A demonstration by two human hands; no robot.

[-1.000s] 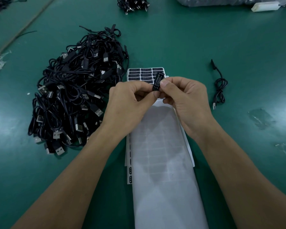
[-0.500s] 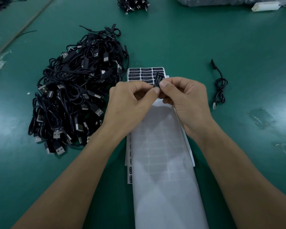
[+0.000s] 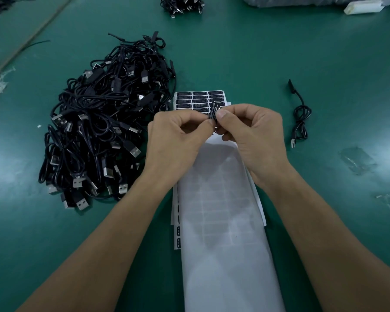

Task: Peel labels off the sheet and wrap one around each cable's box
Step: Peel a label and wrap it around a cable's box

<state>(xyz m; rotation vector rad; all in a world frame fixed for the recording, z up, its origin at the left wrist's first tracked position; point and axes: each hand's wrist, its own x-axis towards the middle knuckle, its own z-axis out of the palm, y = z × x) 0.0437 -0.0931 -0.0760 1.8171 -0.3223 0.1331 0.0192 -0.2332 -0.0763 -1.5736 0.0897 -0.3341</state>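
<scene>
1. Green surface [image 3: 257, 52], centre frame: the label sheet [image 3: 194, 99] lies just beyond the hands.
2. Fingertips of the left hand [image 3: 176, 140] and right hand [image 3: 254, 136] together pinch one black label [image 3: 214, 109], its long axis near upright.
3. The cable pile [image 3: 104, 131] lies to the left, nearer the left hand. It is likely the source of the next box.

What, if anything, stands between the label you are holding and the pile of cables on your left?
Only your own left hand, which pinches the label together with the right hand above the sheet. Beyond it, nothing visible blocks the pile.
</scene>
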